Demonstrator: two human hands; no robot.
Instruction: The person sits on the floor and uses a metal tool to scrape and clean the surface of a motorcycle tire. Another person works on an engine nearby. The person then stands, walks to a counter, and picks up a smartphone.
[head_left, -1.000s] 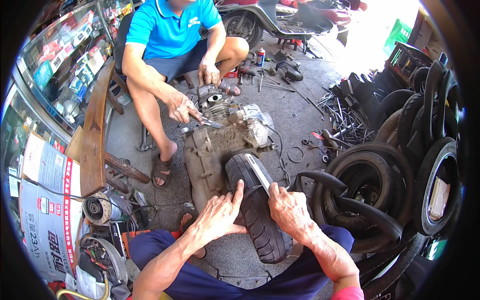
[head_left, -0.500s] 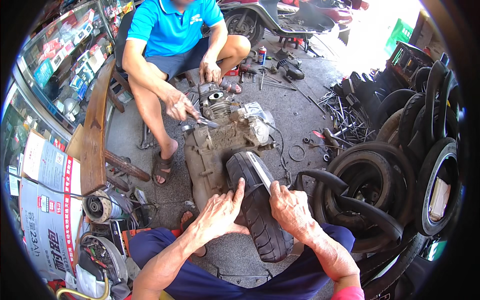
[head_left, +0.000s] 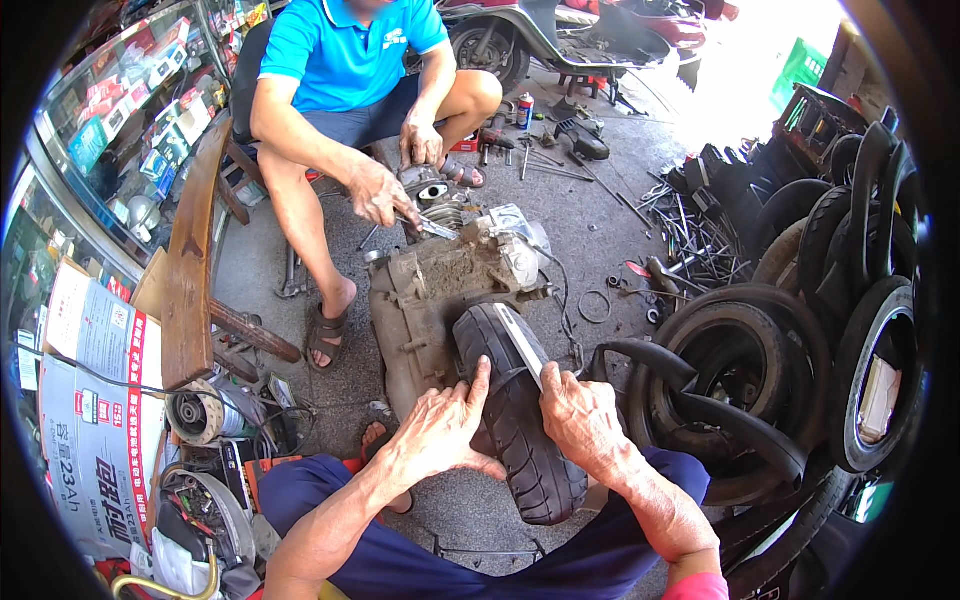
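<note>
Between my knees stands a scooter tyre [head_left: 535, 455] with black, grooved tread, close against a dirty grey engine [head_left: 430, 290]. Its top leans toward the engine. My right hand [head_left: 583, 420] is closed on the near end of a flat, silver-white bar [head_left: 518, 340], which lies along the tread's upper right side. On the tyre's left side rests my left hand [head_left: 437, 430], index finger stretched up along the tread and thumb spread apart; it holds nothing. Across the engine, a co-worker's hand [head_left: 380, 195] grips a flat metal blade [head_left: 437, 229] near the finned cylinder [head_left: 445, 212].
Stacked tyres [head_left: 690, 300] and a rubber inner tube [head_left: 740, 430] lie at the right. Loose metal rods [head_left: 700, 235] are heaped behind them. A wooden bench [head_left: 190, 270], a large carton [head_left: 90, 430] and a glass showcase [head_left: 120, 110] line the left. A scooter [head_left: 560, 45] stands at the back.
The co-worker's hand has moved right and slightly up with the metal blade, toward the finned cylinder. My hands, the tyre and the bar stay nearly still.
</note>
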